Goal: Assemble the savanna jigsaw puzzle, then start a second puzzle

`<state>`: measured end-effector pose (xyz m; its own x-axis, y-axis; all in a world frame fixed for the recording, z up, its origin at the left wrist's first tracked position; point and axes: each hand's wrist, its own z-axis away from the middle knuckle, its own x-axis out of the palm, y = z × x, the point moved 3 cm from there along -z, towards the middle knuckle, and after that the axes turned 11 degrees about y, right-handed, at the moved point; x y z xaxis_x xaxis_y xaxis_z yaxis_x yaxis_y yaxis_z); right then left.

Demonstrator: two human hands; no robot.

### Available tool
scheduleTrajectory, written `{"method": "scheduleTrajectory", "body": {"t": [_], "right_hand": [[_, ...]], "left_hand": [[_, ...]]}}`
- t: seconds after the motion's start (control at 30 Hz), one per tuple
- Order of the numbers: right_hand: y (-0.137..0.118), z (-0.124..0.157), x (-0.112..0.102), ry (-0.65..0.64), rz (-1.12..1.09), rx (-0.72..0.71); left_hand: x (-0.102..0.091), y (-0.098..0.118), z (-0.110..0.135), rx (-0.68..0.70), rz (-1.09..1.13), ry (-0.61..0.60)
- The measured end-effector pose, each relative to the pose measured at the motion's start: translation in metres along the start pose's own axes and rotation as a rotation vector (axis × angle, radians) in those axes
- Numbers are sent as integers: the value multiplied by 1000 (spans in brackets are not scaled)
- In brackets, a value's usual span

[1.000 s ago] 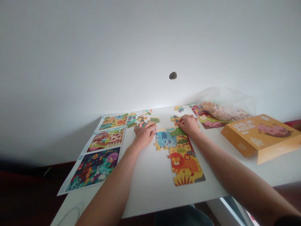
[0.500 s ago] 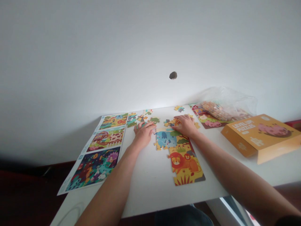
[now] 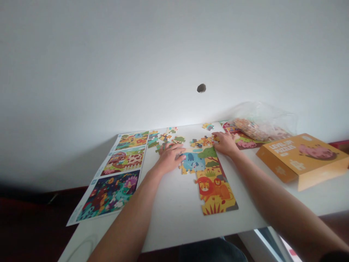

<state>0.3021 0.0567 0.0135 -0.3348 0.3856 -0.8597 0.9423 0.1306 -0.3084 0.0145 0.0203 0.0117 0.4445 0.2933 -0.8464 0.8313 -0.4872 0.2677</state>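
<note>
A partly joined jigsaw puzzle (image 3: 214, 182) lies flat on the white table, showing lions, a blue elephant and green trees. My left hand (image 3: 170, 156) rests at its upper left edge by the elephant, fingers spread, with nothing visible in its grasp. Beyond the puzzle's top edge is a group of loose puzzle pieces (image 3: 201, 142). My right hand (image 3: 225, 142) lies at the right end of that group, open, its thumb and forefinger apart around a yellow bit of a piece. The palm hides what is beneath it. More loose pieces (image 3: 165, 137) lie behind my left hand.
At left, a printed sheet (image 3: 117, 163) shows three pictures. One piece (image 3: 208, 126) sits near the wall. Far right are a clear plastic bag (image 3: 261, 122) of pieces, a farm picture (image 3: 245, 142) beneath it, and an orange puzzle box (image 3: 302, 156). The table's front edge (image 3: 201, 240) is close to me.
My right hand has moved right, off the middle loose pieces and the tree at the puzzle's top. My left hand has shifted slightly right, closer to the elephant.
</note>
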Motion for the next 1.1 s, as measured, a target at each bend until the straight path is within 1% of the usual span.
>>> {"method": "scheduleTrajectory", "body": {"t": [0.17,0.3,0.43,0.57,0.67,0.73,0.77,0.8,0.83,0.9,0.93,1.0,1.1], "right_hand": [[-2,2,6,-34,-41,-77],[-3,3,7,-30,-28,-103],[-5,3,5,-26,-8,-96],[-7,4,4,-19,-14,-97],[-8,4,5,-24,-18,-90],[-8,5,6,-22,-18,-77],[-9,5,6,-18,-20,-73],[-9,5,6,-14,-23,-69],[-9,5,6,-10,-26,-65],[-10,5,7,-12,-29,-58],[-10,5,7,-14,-27,-55],[-10,5,7,-13,-24,-52],[-11,5,7,-7,-21,-50]], "left_hand": [[0,0,-1,12,19,-15],[0,0,-1,11,28,-21],[2,-3,-2,16,38,-24],[5,-4,-2,61,59,-35],[5,-1,-3,112,98,-21],[2,-1,-4,101,94,6],[-1,-2,-5,52,65,40],[-5,-6,-6,-39,17,95],[-9,-12,-6,-163,-43,165],[-18,-25,-4,-461,-168,314],[-22,-30,-2,-570,-210,361],[-22,-37,0,-659,-227,334],[-15,-40,2,-692,-211,227]]}}
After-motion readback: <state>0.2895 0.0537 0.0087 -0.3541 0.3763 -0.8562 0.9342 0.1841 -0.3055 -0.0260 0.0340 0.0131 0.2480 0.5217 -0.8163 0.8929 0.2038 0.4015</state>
